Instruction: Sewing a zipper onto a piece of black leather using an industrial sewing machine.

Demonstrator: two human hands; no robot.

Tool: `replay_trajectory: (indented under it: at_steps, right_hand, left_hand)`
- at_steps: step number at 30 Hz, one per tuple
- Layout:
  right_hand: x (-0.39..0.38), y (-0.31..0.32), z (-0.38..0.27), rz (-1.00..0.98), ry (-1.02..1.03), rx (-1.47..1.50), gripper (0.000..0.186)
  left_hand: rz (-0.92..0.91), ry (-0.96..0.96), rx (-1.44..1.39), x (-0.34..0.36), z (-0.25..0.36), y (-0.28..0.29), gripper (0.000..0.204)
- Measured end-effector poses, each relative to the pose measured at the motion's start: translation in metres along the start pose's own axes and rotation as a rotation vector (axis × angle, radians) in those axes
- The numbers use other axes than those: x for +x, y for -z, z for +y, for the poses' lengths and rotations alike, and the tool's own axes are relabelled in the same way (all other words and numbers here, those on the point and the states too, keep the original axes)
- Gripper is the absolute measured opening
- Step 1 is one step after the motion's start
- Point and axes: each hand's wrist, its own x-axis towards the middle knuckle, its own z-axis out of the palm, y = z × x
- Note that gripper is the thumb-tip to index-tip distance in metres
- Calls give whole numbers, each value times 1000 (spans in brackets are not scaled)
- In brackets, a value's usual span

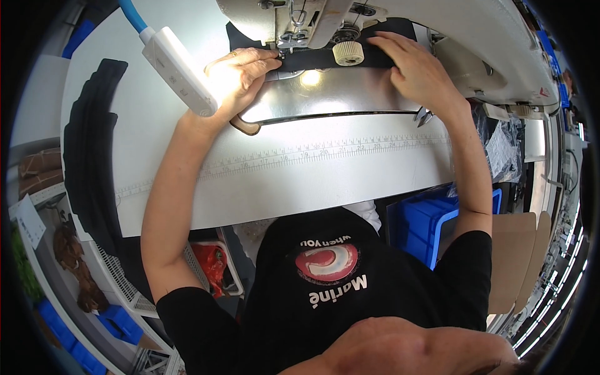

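Observation:
A strip of black cloth point(322, 60) lies beneath the needle and presser foot of a white sewing machine point(249, 24). At the strip's left end, close beside the presser foot, my left hand point(240, 76) has its fingers pressed together on the cloth. My right hand point(417, 70) rests over the cloth's right end, fingers stretched out and apart, beyond the cream ribbed knob point(348, 54). A shiny metal plate point(337, 95) spans the near side of the cloth. Small metal snips point(424, 117) lie below my right wrist.
A white lamp point(178, 72) on a blue cable hangs by my left hand. Black cloth pieces point(92, 144) drape over the left table edge. A printed ruler point(300, 155) crosses the white tabletop point(269, 194). A blue bin point(415, 225) and cardboard box point(515, 262) stand below right.

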Motion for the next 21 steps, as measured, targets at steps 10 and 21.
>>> replay_trajectory:
  at_steps: [10, 21]
  right_hand:
    - [-47, 57, -96, 92, 195, 37, 32]
    - [5, -3, -98, 175, 131, 353, 21]
  left_hand:
    - [-15, 61, 42, -11, 39, 24, 23]
    - [-35, 198, -49, -23, 51, 10, 43]
